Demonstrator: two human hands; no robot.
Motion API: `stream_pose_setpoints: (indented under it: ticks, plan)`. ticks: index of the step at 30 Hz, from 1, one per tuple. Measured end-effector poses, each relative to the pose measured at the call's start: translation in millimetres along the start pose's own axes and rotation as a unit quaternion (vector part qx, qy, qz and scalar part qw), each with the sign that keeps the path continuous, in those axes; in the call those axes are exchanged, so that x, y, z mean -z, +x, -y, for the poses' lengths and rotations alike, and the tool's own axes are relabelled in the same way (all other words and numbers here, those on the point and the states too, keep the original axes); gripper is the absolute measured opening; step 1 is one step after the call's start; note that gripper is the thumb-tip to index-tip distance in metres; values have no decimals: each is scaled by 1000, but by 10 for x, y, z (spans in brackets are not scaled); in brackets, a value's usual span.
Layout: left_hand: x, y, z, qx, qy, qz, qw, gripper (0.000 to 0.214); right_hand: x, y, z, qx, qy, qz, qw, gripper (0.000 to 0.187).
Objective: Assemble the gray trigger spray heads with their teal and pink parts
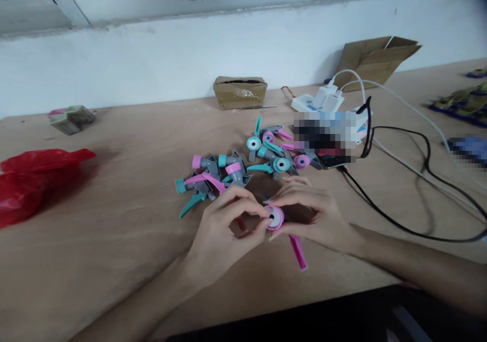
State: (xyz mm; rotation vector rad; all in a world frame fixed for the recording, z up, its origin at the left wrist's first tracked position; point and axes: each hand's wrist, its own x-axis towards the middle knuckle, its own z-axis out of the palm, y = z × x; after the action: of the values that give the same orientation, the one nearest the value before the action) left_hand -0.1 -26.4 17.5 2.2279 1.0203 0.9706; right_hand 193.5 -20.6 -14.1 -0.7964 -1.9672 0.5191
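Note:
Between both hands is a trigger spray head with a pink collar (274, 217), its white inner face with a dark central hole turned toward me. My right hand (323, 212) grips it from the right; the pink trigger lever (299, 253) sticks out below that hand. The thumb and forefinger of my left hand (224, 225) pinch the collar's left edge, close to the hole; whether they hold a small part there I cannot tell. Just beyond my hands lies a pile of grey spray heads (238, 174) with pink or teal collars and levers.
A red plastic bag (36, 179) lies at left, a greenish block-like object (72, 118) behind it. Cardboard boxes (240, 93) stand along the wall. A power strip (303, 103) with white chargers and cables sits at back right; a black cable (395, 225) loops across the table's right side.

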Motion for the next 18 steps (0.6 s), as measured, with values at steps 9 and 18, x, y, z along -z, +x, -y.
stream_pose_setpoints:
  ticks: [9, 18]
  plan:
    - [18, -6, -25, -10, 105, 6, 994, 7, -7, -31, 3, 41, -60, 17, 997, 31]
    - [-71, -75, 12, -3, 105, -16, 994, 3, -43, -45, -6, 59, -64, 14, 996, 31]
